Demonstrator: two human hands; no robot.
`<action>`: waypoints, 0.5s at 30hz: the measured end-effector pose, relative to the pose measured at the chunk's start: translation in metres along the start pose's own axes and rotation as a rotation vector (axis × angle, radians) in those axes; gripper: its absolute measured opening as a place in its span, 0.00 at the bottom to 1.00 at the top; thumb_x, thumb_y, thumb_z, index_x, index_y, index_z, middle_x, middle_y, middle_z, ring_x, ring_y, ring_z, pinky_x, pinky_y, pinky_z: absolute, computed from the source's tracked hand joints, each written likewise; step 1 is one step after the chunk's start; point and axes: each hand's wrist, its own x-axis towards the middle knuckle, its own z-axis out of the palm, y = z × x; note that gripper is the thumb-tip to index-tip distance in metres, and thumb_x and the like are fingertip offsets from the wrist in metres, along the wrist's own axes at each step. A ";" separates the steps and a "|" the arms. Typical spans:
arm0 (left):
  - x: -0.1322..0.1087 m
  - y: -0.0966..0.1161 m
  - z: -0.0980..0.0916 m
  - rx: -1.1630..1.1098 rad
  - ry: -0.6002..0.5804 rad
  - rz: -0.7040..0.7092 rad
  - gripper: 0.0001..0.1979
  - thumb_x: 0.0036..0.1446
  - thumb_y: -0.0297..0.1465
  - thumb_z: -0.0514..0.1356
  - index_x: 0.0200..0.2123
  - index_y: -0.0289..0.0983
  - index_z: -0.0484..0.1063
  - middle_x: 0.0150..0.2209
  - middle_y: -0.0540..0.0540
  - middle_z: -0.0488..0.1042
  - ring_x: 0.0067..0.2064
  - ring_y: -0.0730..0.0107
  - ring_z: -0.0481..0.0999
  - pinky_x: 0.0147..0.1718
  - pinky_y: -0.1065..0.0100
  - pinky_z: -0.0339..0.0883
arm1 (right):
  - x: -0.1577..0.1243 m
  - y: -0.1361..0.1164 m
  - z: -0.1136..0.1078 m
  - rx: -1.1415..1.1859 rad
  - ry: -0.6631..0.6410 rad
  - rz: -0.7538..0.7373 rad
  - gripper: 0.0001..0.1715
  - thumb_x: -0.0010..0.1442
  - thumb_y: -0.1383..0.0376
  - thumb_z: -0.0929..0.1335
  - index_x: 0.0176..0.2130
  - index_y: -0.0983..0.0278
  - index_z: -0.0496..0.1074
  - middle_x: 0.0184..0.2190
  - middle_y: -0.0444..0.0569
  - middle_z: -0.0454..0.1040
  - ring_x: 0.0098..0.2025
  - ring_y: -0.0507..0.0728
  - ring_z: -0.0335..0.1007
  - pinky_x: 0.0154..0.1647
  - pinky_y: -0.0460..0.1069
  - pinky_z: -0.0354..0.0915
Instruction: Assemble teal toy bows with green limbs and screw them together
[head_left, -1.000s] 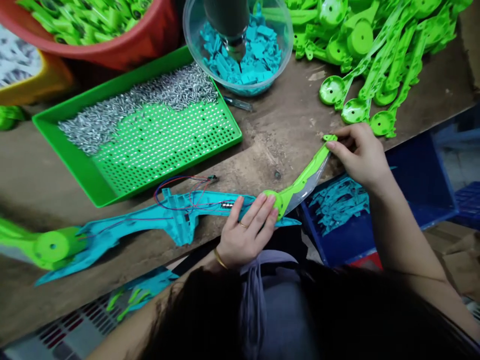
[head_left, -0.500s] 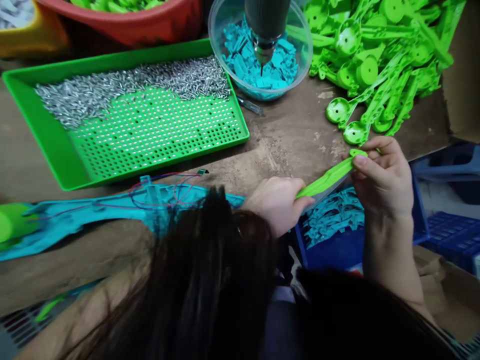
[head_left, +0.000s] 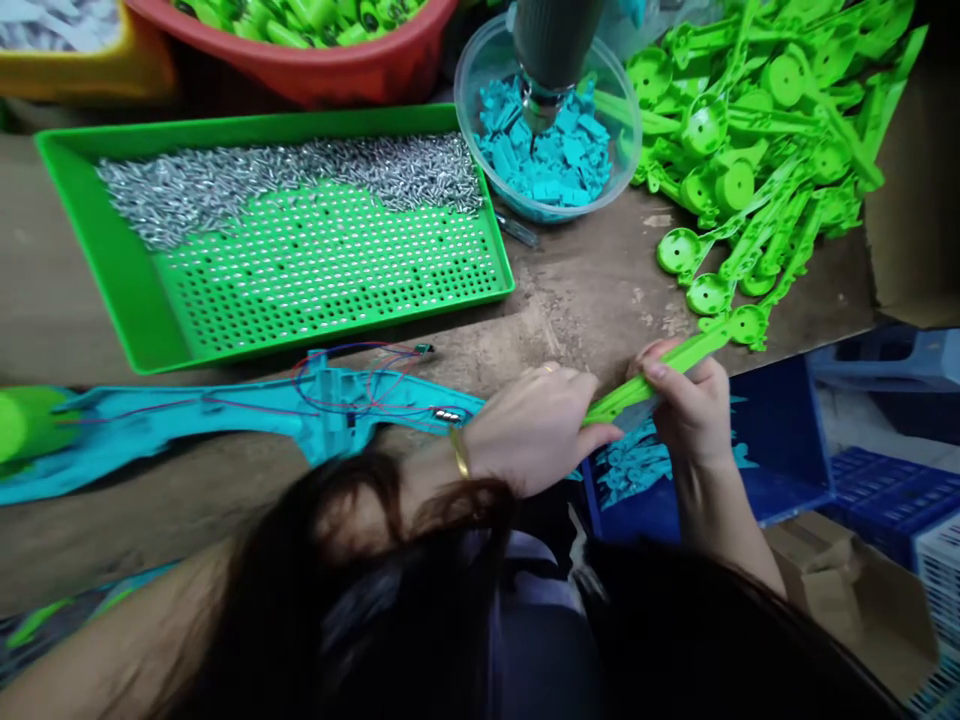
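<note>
A long bright green plastic part (head_left: 630, 392) slants up to the right between my hands. Its left end is in my left hand (head_left: 536, 425), whose fingers are wrapped round it. My right hand (head_left: 694, 400) pinches the same part further along, thumb on top. The part's far end meets a round-ended green piece (head_left: 748, 325) at the edge of the pile; whether they are joined I cannot tell. Left of my left hand lies a long blue plastic shell (head_left: 247, 405) with thin red and blue wires and a green round end (head_left: 30, 430).
A green perforated tray (head_left: 135, 330) holds many small screws. Behind stand a clear bowl (head_left: 469, 130) of blue pieces, a hanging screwdriver (head_left: 555, 45) and a red basin (head_left: 300, 75). Green parts (head_left: 739, 180) are heaped at right. A blue crate (head_left: 787, 450) sits below the table edge.
My right hand has slid left and down along the green part, closer to my left hand, and more of the part's upper end shows. The whole view has shifted slightly.
</note>
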 end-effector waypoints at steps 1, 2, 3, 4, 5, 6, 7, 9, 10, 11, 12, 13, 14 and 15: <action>-0.002 -0.002 -0.002 0.030 -0.019 0.008 0.17 0.63 0.43 0.54 0.40 0.34 0.72 0.40 0.41 0.76 0.45 0.57 0.74 0.43 0.60 0.65 | 0.000 -0.001 0.002 0.001 0.024 -0.008 0.13 0.47 0.58 0.75 0.29 0.63 0.71 0.26 0.42 0.69 0.27 0.50 0.63 0.28 0.47 0.60; -0.003 -0.005 -0.004 0.050 -0.032 0.011 0.17 0.63 0.43 0.55 0.39 0.33 0.72 0.40 0.41 0.76 0.44 0.57 0.73 0.43 0.59 0.65 | -0.002 -0.003 0.003 0.014 0.047 -0.001 0.14 0.46 0.57 0.75 0.29 0.62 0.71 0.26 0.42 0.69 0.27 0.50 0.63 0.28 0.47 0.61; -0.004 -0.007 -0.006 0.052 -0.038 0.016 0.17 0.62 0.42 0.56 0.37 0.34 0.72 0.39 0.41 0.75 0.44 0.57 0.73 0.43 0.60 0.65 | -0.004 -0.004 0.004 0.038 0.051 0.029 0.16 0.46 0.56 0.75 0.31 0.62 0.72 0.26 0.42 0.70 0.27 0.50 0.64 0.28 0.47 0.63; -0.005 -0.009 -0.006 0.040 -0.035 0.024 0.15 0.62 0.42 0.56 0.36 0.34 0.72 0.38 0.42 0.75 0.43 0.58 0.73 0.42 0.60 0.65 | -0.008 -0.005 0.004 0.066 0.021 0.081 0.18 0.46 0.55 0.75 0.33 0.61 0.72 0.28 0.43 0.71 0.28 0.51 0.66 0.30 0.48 0.64; -0.005 -0.011 -0.007 0.017 -0.024 0.033 0.14 0.62 0.41 0.57 0.36 0.35 0.72 0.37 0.44 0.75 0.43 0.59 0.73 0.42 0.61 0.65 | -0.012 -0.005 0.004 0.086 -0.036 0.142 0.20 0.45 0.54 0.76 0.37 0.60 0.73 0.30 0.43 0.72 0.30 0.52 0.68 0.31 0.48 0.66; -0.005 -0.012 -0.006 -0.005 -0.011 0.040 0.13 0.61 0.40 0.57 0.36 0.36 0.72 0.37 0.44 0.75 0.42 0.60 0.73 0.41 0.62 0.65 | -0.017 -0.004 0.004 0.086 -0.108 0.197 0.23 0.44 0.55 0.77 0.40 0.59 0.74 0.32 0.44 0.74 0.33 0.53 0.69 0.34 0.49 0.67; -0.005 -0.013 -0.006 -0.021 0.000 0.047 0.12 0.61 0.39 0.58 0.37 0.36 0.72 0.37 0.45 0.75 0.42 0.61 0.73 0.41 0.62 0.65 | -0.022 -0.003 0.004 0.060 -0.178 0.234 0.25 0.43 0.56 0.77 0.41 0.59 0.74 0.34 0.44 0.75 0.35 0.53 0.71 0.36 0.49 0.68; -0.005 -0.013 -0.004 -0.035 0.013 0.058 0.10 0.60 0.38 0.58 0.36 0.37 0.72 0.36 0.46 0.75 0.41 0.62 0.73 0.40 0.63 0.65 | -0.030 0.000 0.005 -0.030 -0.255 0.241 0.22 0.43 0.61 0.78 0.40 0.59 0.75 0.35 0.44 0.75 0.37 0.54 0.72 0.40 0.50 0.68; -0.004 -0.013 -0.003 -0.034 0.018 0.059 0.10 0.60 0.38 0.58 0.35 0.37 0.73 0.35 0.46 0.75 0.40 0.62 0.73 0.39 0.63 0.65 | -0.033 0.002 0.006 -0.066 -0.250 0.218 0.19 0.44 0.63 0.78 0.37 0.60 0.75 0.34 0.44 0.75 0.37 0.54 0.72 0.40 0.50 0.68; -0.004 -0.013 -0.002 -0.029 0.023 0.057 0.10 0.59 0.38 0.58 0.34 0.37 0.72 0.35 0.46 0.75 0.40 0.62 0.73 0.38 0.64 0.65 | -0.034 0.004 0.007 -0.080 -0.236 0.188 0.15 0.45 0.64 0.77 0.35 0.60 0.75 0.33 0.44 0.75 0.37 0.54 0.71 0.40 0.50 0.68; -0.004 -0.012 -0.001 -0.022 0.026 0.054 0.10 0.59 0.38 0.59 0.33 0.36 0.72 0.34 0.46 0.75 0.39 0.62 0.73 0.37 0.64 0.64 | -0.034 0.006 0.007 -0.068 -0.225 0.156 0.13 0.45 0.65 0.77 0.33 0.61 0.75 0.32 0.43 0.74 0.36 0.53 0.71 0.40 0.50 0.68; -0.004 -0.012 0.000 -0.017 0.028 0.054 0.11 0.59 0.38 0.59 0.33 0.36 0.72 0.34 0.46 0.75 0.39 0.62 0.73 0.37 0.64 0.64 | -0.034 0.008 0.008 -0.040 -0.220 0.127 0.12 0.46 0.66 0.77 0.33 0.61 0.75 0.32 0.43 0.73 0.36 0.53 0.71 0.39 0.49 0.68; -0.005 -0.012 0.000 -0.014 0.025 0.063 0.11 0.60 0.39 0.58 0.33 0.36 0.73 0.34 0.46 0.75 0.39 0.62 0.73 0.37 0.64 0.65 | -0.033 0.009 0.009 -0.009 -0.223 0.104 0.12 0.45 0.67 0.76 0.32 0.60 0.75 0.32 0.42 0.73 0.35 0.52 0.70 0.38 0.49 0.68; -0.007 -0.012 -0.001 -0.007 0.023 0.078 0.12 0.61 0.39 0.58 0.33 0.36 0.73 0.34 0.46 0.75 0.40 0.62 0.73 0.38 0.64 0.65 | -0.031 0.009 0.009 0.015 -0.231 0.087 0.12 0.45 0.68 0.76 0.32 0.60 0.75 0.32 0.42 0.73 0.35 0.52 0.70 0.37 0.48 0.67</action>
